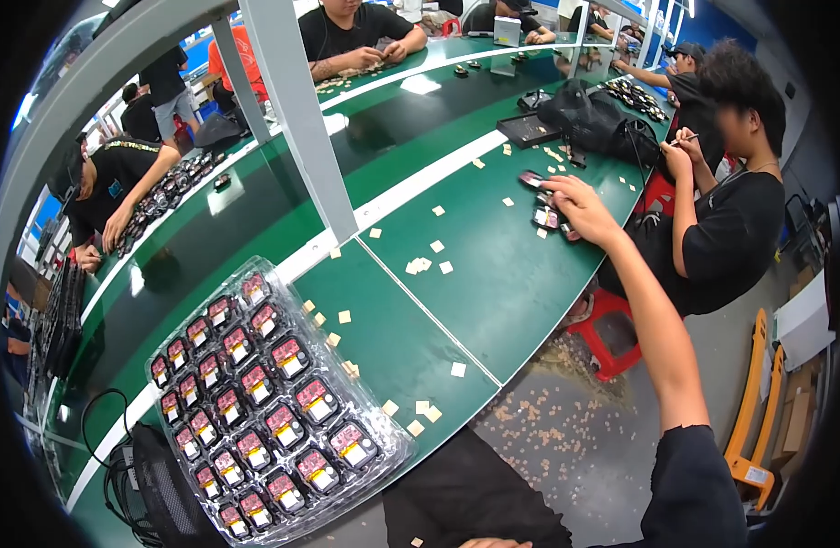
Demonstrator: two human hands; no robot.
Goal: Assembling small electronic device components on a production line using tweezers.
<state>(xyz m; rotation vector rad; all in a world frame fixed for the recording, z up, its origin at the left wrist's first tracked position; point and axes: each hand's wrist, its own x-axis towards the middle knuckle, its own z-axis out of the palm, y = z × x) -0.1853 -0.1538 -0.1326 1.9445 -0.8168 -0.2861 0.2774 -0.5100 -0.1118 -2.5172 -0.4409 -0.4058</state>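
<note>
My right hand [581, 210] is stretched out to the far right over the green tabletop, its fingers curled onto a few small black-cased devices. One small black device [530, 178] sits at my fingertips, and another device [546, 217] with a reddish face lies under the fingers; part of this small group is hidden by the hand. Of my left hand [495, 543] only a sliver shows at the bottom edge, its fingers out of sight. A clear plastic tray [397, 445] at the left holds rows of similar black devices with red boards and white-and-yellow labels.
Small pale square pieces [437, 247] are scattered over the green table [429, 301] and the floor. A grey post [301, 119] rises behind the tray. A black bag [584, 114] and dark box [527, 131] lie far right. A co-worker [730, 201] sits at my right; others work across.
</note>
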